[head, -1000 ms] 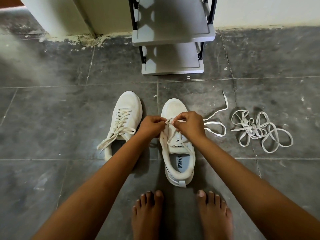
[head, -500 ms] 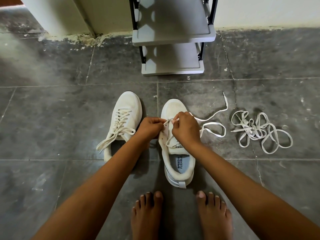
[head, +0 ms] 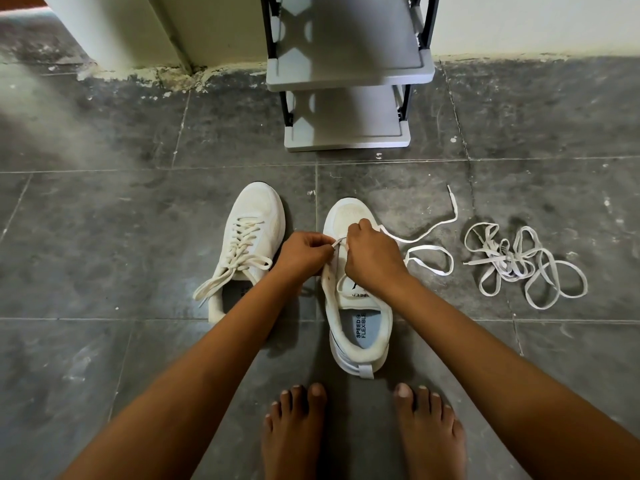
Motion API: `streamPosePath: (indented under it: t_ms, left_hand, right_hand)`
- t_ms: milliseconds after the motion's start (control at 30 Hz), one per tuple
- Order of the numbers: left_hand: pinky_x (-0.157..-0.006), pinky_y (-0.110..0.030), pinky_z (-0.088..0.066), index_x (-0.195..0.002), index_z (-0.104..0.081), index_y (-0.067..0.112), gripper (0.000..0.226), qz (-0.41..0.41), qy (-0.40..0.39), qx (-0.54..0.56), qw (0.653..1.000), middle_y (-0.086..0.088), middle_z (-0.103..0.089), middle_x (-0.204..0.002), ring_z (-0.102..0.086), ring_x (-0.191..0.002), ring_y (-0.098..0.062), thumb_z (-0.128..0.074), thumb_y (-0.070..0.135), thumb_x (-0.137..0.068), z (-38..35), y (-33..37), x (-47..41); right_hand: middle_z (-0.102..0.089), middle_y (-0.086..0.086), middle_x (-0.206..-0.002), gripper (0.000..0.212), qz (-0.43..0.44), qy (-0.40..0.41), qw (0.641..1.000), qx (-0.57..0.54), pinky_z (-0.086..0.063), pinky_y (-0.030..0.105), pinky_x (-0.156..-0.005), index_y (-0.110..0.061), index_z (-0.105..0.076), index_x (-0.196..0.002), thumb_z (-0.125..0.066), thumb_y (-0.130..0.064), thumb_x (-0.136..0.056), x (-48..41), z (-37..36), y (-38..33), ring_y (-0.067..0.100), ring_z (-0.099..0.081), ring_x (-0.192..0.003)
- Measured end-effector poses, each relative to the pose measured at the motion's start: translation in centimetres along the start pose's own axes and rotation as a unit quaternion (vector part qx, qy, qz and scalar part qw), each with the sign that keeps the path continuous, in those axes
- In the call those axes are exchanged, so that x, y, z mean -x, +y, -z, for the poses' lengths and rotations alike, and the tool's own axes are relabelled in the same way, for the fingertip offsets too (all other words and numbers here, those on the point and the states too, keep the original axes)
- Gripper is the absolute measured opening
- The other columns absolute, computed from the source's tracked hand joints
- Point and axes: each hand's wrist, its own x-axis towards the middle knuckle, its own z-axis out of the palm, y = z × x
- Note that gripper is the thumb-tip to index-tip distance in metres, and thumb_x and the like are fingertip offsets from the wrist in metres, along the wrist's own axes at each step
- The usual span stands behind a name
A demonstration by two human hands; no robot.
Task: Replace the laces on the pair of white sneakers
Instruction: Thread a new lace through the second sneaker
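Feet: bare, just behind the heel of the open sneaker. A shuffle forward could knock the shoe and pull the lacing off line.
Open sneaker: it stands on the floor with its toe away from the person and its tongue bare. Nothing pins it down, so a hard tug would likely slide or tip it.
Left hand: the fingers are curled, pinching a short end of the lace at the shoe's left edge. A weak pinch on so short an end could let it slip back through a hole.
Right hand: the fingers are closed on the same lace, just beside the left hand. The knuckles hide the eyelets, so I cannot tell which hole is in play, and a skipped hole is a fair risk.
Lace: its long tail loops over the floor to the right, tip far out. Whether it is going in or coming out cannot be told. The flat band may twist, or the two ends finish uneven.
Laced sneaker: close by on the left, threaded with a cream lace and untouched, so half the job remains.
Pile of laces: tangled, near the trailing loop. Pulling one free may tighten a knot, or the tail may get mixed in.
Shoe rack: against the wall, well clear.
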Motion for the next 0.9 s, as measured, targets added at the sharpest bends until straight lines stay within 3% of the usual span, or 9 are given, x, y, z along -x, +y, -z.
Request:
streamPosePath:
  t_ms: [267,367,533,633,800,900]
  left_hand:
    - [-0.074,-0.034,-0.056,-0.099,-0.071,0.005,0.019,-0.064,0.0,-0.056,0.996,-0.018,-0.07,-0.089,-0.063,-0.076,-0.022,-0.057,0.007,-0.086,0.1,0.0,0.3]
    - [-0.079,-0.041,-0.057,-0.098,-0.071,0.005,0.019,-0.075,0.012,-0.059,0.995,-0.018,-0.071,-0.088,-0.067,-0.079,-0.032,-0.058,0.008,-0.085,-0.2,0.0,0.5]
    - [-0.084,-0.046,-0.054,-0.102,-0.07,0.006,0.025,-0.077,0.018,-0.055,0.995,-0.018,-0.07,-0.091,-0.067,-0.084,-0.034,-0.048,0.01,-0.09,-0.2,-0.2,0.8]
    - [-0.085,-0.045,-0.055,-0.109,-0.069,0.006,0.027,-0.091,0.016,-0.071,0.993,-0.017,-0.07,-0.097,-0.067,-0.086,-0.034,-0.046,0.009,-0.094,0.0,-0.4,0.9]
    - [-0.076,-0.035,-0.058,-0.103,-0.069,0.008,0.023,-0.096,0.005,-0.07,0.993,-0.009,-0.07,-0.09,-0.065,-0.072,-0.02,-0.064,0.025,-0.088,0.1,-0.1,0.6]
    - [-0.076,-0.032,-0.057,-0.104,-0.069,0.001,0.028,-0.08,0.001,-0.081,0.993,-0.012,-0.069,-0.09,-0.064,-0.071,-0.019,-0.07,0.02,-0.083,0.2,0.3,0.1]
  right_hand:
    - [-0.046,0.012,-0.119,0.033,0.021,0.011,0.998,0.063,-0.035,0.032,-0.063,-0.005,-0.046,-0.116,-0.053,-0.016,-0.086,-0.3,-0.9,-0.3,0.029,-0.061,-0.089]
    - [-0.047,0.01,-0.119,0.03,-0.006,0.026,0.999,0.021,-0.039,0.034,-0.068,-0.006,-0.047,-0.116,-0.051,-0.016,-0.087,-0.1,-1.5,-0.1,0.03,-0.059,-0.096]
    - [-0.05,0.008,-0.118,0.025,-0.041,0.068,0.994,-0.079,-0.03,0.031,-0.066,-0.007,-0.051,-0.114,-0.044,-0.02,-0.093,0.5,-2.0,-0.1,0.03,-0.056,-0.099]
    - [-0.051,0.007,-0.118,0.024,-0.038,0.08,0.994,-0.067,-0.031,0.031,-0.065,-0.008,-0.052,-0.113,-0.042,-0.02,-0.095,0.6,-1.9,-0.2,0.029,-0.056,-0.098]
    - [-0.049,0.006,-0.118,0.023,0.049,0.053,0.996,0.044,-0.033,0.031,-0.062,-0.011,-0.048,-0.116,-0.047,-0.017,-0.093,-0.1,-1.1,0.7,0.025,-0.059,-0.097]
    - [-0.051,0.004,-0.117,0.023,0.04,0.052,0.998,0.007,-0.035,0.032,-0.065,-0.013,-0.051,-0.114,-0.048,-0.017,-0.092,-0.1,-1.0,1.2,0.026,-0.058,-0.096]
